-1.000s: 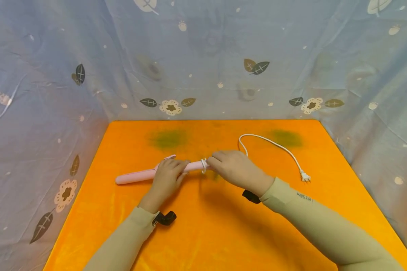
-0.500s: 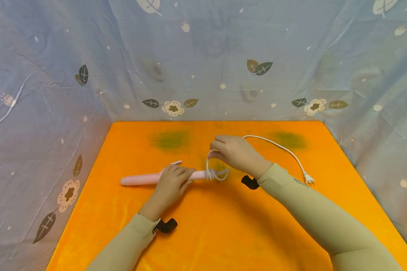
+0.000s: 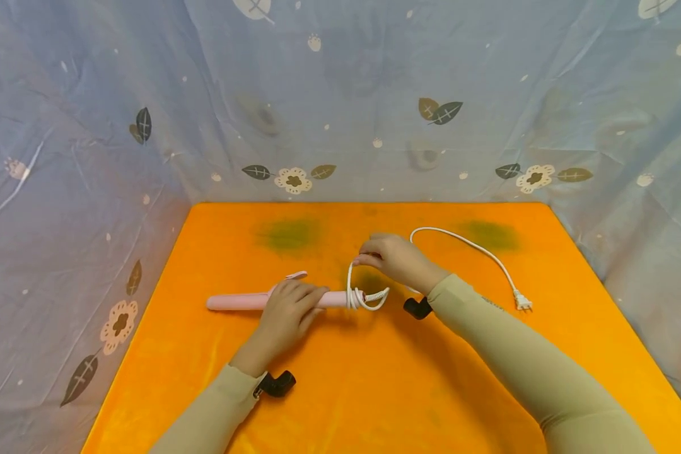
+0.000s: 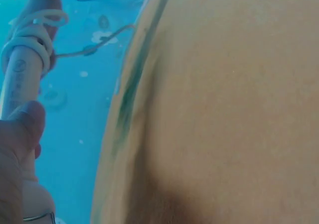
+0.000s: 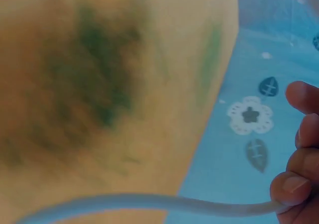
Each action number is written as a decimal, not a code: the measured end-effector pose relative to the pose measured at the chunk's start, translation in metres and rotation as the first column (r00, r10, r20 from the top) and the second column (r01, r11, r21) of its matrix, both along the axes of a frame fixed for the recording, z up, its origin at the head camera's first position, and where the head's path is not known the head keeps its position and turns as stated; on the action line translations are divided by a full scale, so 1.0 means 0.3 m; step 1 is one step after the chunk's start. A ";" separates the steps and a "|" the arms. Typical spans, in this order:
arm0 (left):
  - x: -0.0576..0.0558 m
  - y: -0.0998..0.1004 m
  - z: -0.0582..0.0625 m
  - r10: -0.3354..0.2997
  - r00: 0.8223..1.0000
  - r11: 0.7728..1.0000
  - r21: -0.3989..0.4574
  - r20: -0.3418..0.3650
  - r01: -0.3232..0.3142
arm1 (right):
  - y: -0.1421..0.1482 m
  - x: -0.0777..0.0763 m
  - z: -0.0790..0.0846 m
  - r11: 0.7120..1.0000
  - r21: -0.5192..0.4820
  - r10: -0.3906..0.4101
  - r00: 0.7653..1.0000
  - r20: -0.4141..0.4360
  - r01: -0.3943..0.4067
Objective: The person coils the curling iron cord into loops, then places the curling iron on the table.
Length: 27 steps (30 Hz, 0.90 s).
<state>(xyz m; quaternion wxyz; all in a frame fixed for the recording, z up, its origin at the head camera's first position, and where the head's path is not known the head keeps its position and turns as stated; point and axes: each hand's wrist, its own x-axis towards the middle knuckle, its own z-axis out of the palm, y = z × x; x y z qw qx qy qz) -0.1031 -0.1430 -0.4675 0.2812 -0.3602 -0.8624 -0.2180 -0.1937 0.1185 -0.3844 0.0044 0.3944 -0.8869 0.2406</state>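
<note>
The pink curling iron [image 3: 335, 299] is clamped in the curled left hand [image 3: 288, 312] near mid-length: barrel [image 3: 235, 302] toward 9 o'clock, handle toward 3. The white cord [image 3: 349, 277] is wrapped around the handle's end; its coils are placed toward 8 o'clock of the right hand [image 3: 400, 260], by which the cord is pinched, as seen most closely in the right wrist view. A round printed mark [image 4: 20, 66] on the handle is shown only by the left wrist view. The plug [image 3: 523, 301], toward 4 o'clock of the right hand, is shown only by the head view.
</note>
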 end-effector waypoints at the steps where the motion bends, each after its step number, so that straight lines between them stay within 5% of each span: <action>1: -0.001 0.001 0.003 -0.007 1.000 1.000 0.010 -0.009 0.007 | 0.002 -0.002 -0.012 1.000 0.004 -0.009 0.999 0.038 0.009; 7: -0.003 0.006 0.003 -0.040 0.998 0.999 0.030 -0.038 0.041 | -0.006 0.004 -0.090 0.998 0.059 -0.038 0.980 0.195 0.027; 13: -0.007 0.011 0.017 -0.029 0.999 0.997 0.072 -0.044 0.032 | -0.017 0.031 -0.144 0.998 0.063 -0.008 0.978 0.206 -0.005; 18: -0.012 0.013 0.032 -0.005 0.999 0.992 0.122 -0.047 0.011 | 0.007 0.054 -0.163 0.999 0.009 -0.047 0.975 0.215 0.046; 27: -0.035 0.021 0.040 0.066 0.997 0.985 0.164 -0.031 -0.061 | 0.043 0.116 -0.222 0.993 0.046 -0.110 0.987 0.120 0.105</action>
